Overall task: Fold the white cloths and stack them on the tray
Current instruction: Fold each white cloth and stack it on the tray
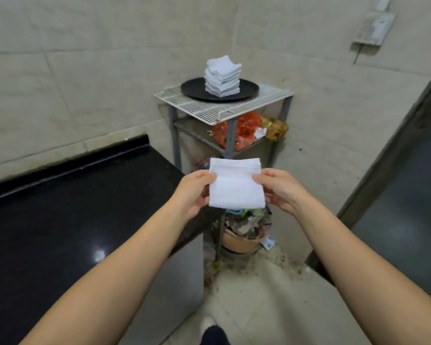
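Cloth (236, 188), white and folded into a small rectangle, is held in the air between both hands, in front of the metal rack (228, 135) and above a clay pot (239, 241) of scraps on the floor. I note the left hand (194, 191) grips the cloth's left edge: thumb lies on the front face near the top, and the other fingers curl behind it. Right hand (279, 189) grips the right edge the same way, thumb on the front, remaining fingers tucked under and behind the lower corner. Cloth is flat, facing me, with a folded band along its top edge.

Tray (192, 89), round and black, sits on the white wire shelf (202, 108) that tops the rack, against the tiled wall. On the tray stands a stack of folded white cloths (223, 78), many layers high, corners slightly out of line with each other. The held cloth is well below the tray and apart from it.

Lower rack shelf holds a red plastic bag (244, 130) and some yellowish crumpled material. Black surface (72, 207), glossy, runs along my left side, its corner close to the left hand. A grey door frame is at far right.
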Demonstrator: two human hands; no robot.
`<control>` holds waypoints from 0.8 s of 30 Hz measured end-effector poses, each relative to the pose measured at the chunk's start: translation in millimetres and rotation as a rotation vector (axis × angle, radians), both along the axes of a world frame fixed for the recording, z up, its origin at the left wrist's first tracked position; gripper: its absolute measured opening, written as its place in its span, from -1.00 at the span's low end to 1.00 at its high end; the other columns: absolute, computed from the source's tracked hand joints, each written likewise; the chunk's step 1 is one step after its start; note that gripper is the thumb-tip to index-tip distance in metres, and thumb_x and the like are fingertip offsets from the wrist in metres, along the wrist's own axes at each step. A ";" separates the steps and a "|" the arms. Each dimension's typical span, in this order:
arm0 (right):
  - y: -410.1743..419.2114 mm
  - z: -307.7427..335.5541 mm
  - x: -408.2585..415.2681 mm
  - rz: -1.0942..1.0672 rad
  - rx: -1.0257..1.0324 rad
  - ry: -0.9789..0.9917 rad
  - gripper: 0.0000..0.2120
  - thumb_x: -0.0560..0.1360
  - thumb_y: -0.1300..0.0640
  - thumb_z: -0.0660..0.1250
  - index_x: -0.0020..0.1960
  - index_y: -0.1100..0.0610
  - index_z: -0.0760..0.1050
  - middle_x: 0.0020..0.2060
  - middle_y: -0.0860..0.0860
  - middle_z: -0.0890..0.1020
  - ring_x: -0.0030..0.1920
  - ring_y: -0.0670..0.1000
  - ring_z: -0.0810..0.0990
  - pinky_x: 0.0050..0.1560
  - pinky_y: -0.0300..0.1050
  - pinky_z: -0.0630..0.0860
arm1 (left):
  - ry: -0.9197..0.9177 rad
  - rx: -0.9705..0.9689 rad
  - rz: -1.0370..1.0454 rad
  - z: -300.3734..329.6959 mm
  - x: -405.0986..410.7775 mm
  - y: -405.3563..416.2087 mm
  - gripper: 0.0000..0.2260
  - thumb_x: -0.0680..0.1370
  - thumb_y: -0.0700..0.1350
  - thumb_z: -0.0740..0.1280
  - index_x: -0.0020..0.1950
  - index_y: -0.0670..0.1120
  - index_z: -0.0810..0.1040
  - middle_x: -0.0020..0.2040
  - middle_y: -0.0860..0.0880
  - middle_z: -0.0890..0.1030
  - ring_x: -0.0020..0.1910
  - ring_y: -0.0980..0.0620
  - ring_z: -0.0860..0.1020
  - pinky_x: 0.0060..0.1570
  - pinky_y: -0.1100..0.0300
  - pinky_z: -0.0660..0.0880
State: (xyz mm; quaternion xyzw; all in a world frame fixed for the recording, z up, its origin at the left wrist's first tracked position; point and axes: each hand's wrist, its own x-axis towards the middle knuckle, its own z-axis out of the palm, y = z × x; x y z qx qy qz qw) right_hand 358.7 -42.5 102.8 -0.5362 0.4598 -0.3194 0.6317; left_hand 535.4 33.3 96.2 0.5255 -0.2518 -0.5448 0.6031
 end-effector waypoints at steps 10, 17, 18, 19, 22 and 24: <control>-248.5 76.4 59.4 0.045 -0.196 -0.005 -0.93 0.52 0.22 0.33 -0.14 0.14 0.56 -0.23 0.11 0.61 -0.22 0.10 0.47 -0.28 -0.15 0.34 | -0.195 -0.138 0.068 74.5 55.2 -238.6 -0.84 0.57 -0.25 0.26 -0.20 -0.10 0.51 -0.28 -0.02 0.57 -0.33 0.07 0.49 -0.35 0.23 0.44; -405.4 124.7 109.8 0.177 -0.358 0.036 -0.86 0.51 0.22 0.33 -0.23 0.12 0.51 -0.36 0.02 0.56 -0.38 -0.03 0.50 -0.38 -0.20 0.36 | -0.318 -0.167 0.186 117.0 94.1 -373.8 -0.86 0.58 -0.19 0.27 -0.18 -0.11 0.42 -0.28 -0.06 0.51 -0.37 0.05 0.49 -0.43 0.22 0.46; -430.2 132.2 120.3 0.187 -0.388 0.050 -0.85 0.51 0.21 0.34 -0.23 0.11 0.51 -0.37 0.01 0.57 -0.39 -0.05 0.50 -0.37 -0.20 0.37 | -0.334 -0.170 0.220 124.4 99.8 -393.9 -0.84 0.58 -0.19 0.27 -0.20 -0.10 0.40 -0.29 -0.05 0.51 -0.38 0.06 0.49 -0.46 0.24 0.46; -456.4 139.1 131.2 0.204 -0.418 0.057 -0.86 0.51 0.21 0.35 -0.23 0.11 0.50 -0.35 0.02 0.57 -0.37 -0.05 0.50 -0.35 -0.20 0.39 | -0.350 -0.175 0.259 131.5 106.6 -414.0 -0.83 0.58 -0.20 0.27 -0.21 -0.09 0.38 -0.30 -0.04 0.50 -0.39 0.06 0.49 -0.48 0.27 0.47; -523.4 158.0 163.3 0.301 -0.466 0.061 -0.97 0.52 0.21 0.34 -0.10 0.16 0.52 -0.27 0.04 0.57 -0.31 -0.05 0.52 -0.36 -0.22 0.46 | -0.379 -0.171 0.384 146.7 126.4 -467.7 -0.80 0.57 -0.21 0.27 -0.23 -0.08 0.34 -0.28 -0.05 0.49 -0.38 0.05 0.49 -0.49 0.29 0.48; -558.3 165.7 182.6 0.360 -0.483 0.057 -0.99 0.53 0.24 0.32 -0.07 0.18 0.51 -0.28 0.01 0.56 -0.37 -0.12 0.55 -0.46 -0.33 0.47 | -0.390 -0.141 0.459 151.4 137.2 -496.8 -0.79 0.57 -0.21 0.27 -0.23 -0.08 0.32 -0.29 -0.05 0.47 -0.41 0.06 0.48 -0.54 0.33 0.46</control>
